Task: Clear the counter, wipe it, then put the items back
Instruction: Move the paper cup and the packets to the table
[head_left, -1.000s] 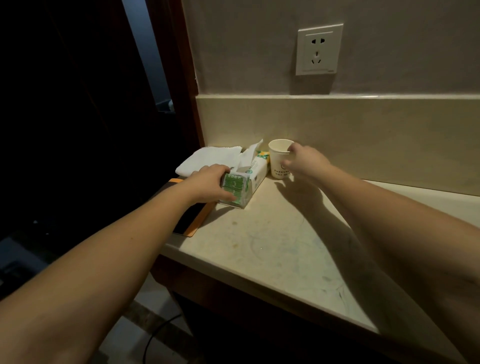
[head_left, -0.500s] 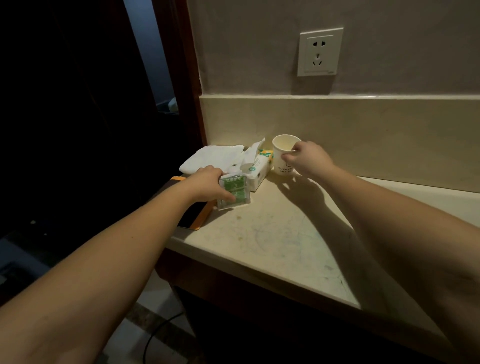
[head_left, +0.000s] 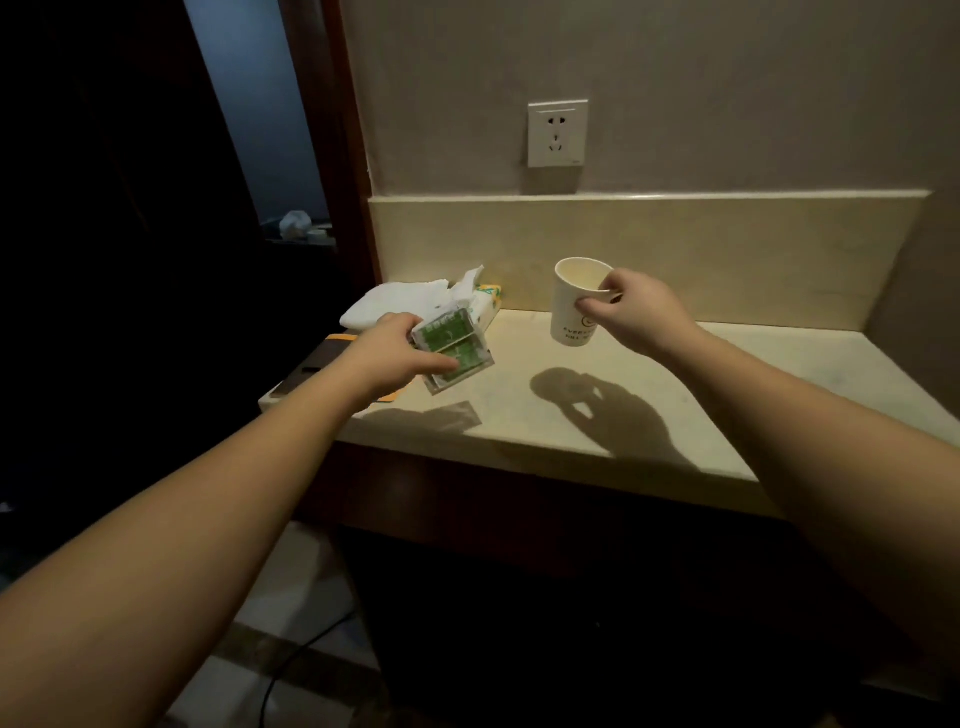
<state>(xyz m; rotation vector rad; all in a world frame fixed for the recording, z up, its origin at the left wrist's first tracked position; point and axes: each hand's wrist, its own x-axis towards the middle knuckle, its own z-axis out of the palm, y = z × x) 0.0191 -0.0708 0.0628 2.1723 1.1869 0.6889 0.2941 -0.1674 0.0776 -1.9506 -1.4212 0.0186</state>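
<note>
The left hand (head_left: 387, 358) is gripping the green tissue pack (head_left: 453, 353) above the bench's (head_left: 753, 395) left near corner, while the right hand's (head_left: 631, 312) fingers (head_left: 597, 304) are pinching the paper cup's (head_left: 574, 306) rim, holding it above the far bench; the white cloth (head_left: 395, 304) is lying farther left.

a grey wall (head_left: 727, 93) is seen behind, with a white socket (head_left: 557, 133) set in it. below it a beige upstand (head_left: 701, 249) is run along a pale stone counter (head_left: 623, 415). a dark wood frame (head_left: 340, 130) is placed at the left, with a dim doorway (head_left: 260, 114) beyond. pale floor tiles (head_left: 291, 597) and a black cable (head_left: 291, 670) are seen below. hard shadows are cast on the counter.
</note>
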